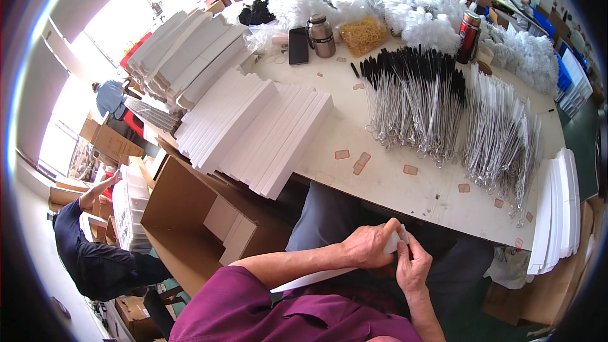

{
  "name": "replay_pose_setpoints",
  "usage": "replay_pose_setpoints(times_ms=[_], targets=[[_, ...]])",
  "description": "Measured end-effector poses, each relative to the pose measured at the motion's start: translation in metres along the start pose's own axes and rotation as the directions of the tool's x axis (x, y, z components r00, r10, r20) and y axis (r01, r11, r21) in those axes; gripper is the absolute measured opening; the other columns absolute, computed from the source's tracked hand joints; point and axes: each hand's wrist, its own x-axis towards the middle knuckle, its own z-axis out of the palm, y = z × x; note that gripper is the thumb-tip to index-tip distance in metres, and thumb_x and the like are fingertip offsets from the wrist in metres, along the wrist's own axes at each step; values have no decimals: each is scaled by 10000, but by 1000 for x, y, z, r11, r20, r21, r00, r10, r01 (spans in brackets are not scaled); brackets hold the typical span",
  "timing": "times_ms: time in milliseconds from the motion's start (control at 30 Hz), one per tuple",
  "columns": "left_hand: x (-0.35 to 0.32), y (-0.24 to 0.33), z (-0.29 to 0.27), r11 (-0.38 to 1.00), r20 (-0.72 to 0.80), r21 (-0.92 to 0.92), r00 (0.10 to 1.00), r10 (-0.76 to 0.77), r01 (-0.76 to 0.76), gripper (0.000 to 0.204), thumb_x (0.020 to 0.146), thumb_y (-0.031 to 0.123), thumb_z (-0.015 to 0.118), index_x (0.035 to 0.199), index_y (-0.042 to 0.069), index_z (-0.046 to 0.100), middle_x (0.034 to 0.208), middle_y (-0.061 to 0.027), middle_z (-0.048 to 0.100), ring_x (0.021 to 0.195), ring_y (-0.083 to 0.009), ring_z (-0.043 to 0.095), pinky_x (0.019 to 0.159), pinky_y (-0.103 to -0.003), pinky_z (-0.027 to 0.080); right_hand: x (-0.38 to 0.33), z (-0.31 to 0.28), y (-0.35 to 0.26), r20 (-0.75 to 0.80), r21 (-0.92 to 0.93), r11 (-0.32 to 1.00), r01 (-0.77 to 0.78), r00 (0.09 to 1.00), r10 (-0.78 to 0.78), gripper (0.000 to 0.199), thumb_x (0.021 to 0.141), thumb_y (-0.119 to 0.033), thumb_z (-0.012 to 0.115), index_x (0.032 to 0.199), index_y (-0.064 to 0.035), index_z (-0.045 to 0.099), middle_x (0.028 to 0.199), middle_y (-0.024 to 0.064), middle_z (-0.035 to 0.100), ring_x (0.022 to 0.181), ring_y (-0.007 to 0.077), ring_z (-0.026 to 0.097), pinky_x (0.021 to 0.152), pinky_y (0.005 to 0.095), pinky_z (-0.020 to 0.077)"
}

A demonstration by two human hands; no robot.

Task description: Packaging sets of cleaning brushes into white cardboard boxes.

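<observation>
My left hand (367, 244) and my right hand (413, 265) meet over my lap, below the table's near edge. Both grip one end of a long, narrow white flat box (316, 277) that runs back toward my left arm. The fingers of both hands are curled on its end. On the white table (386, 180) above lie fanned stacks of the same white flat boxes (253, 130), a heap of wire-handled black-tipped brushes (415, 98) and a heap of packaged ones (500, 136).
An open cardboard carton (202, 218) with a few white boxes stands at my left. More white boxes (557, 212) are stacked at the table's right end. A phone (298, 45), two flasks (322, 35), rubber bands and white fluffy heads sit at the back. A crouching person (95, 253) works at far left.
</observation>
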Motion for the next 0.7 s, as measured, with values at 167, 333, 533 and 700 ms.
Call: replay_pose_setpoints(times_ms=[167,333,533,700], targets=[[-4,3,5,995,19,4,995,-99,99,713,805,285,819,1307,29,382,1010,-288,708,893,-473,716,759,-527,590,-6,-3,11,-30,13,1000,4,1000,-4,279,1046,-197,630,1138,41,741,863,150,751,784,189,717,717,342,555],[-7,6,16,998,-4,53,999,-39,39,771,807,306,820,1355,26,354,1014,-293,709,881,-473,721,743,-522,598,2,-22,4,131,214,869,-446,895,426,193,960,-126,716,1016,51,769,852,50,756,767,85,661,684,291,526],[-9,4,11,996,-132,85,991,22,-11,727,796,295,842,1322,2,435,902,-265,712,814,-433,739,654,-503,605,12,-5,-2,122,278,882,-381,924,361,116,921,-69,758,971,19,702,854,62,743,784,91,686,721,270,564],[-2,11,4,983,-148,182,989,28,0,563,755,262,858,1164,1,572,905,-230,711,786,-424,728,652,-496,601,21,-17,-1,237,494,694,-523,849,472,100,966,-86,738,973,-4,681,844,51,723,735,64,668,623,238,575]])
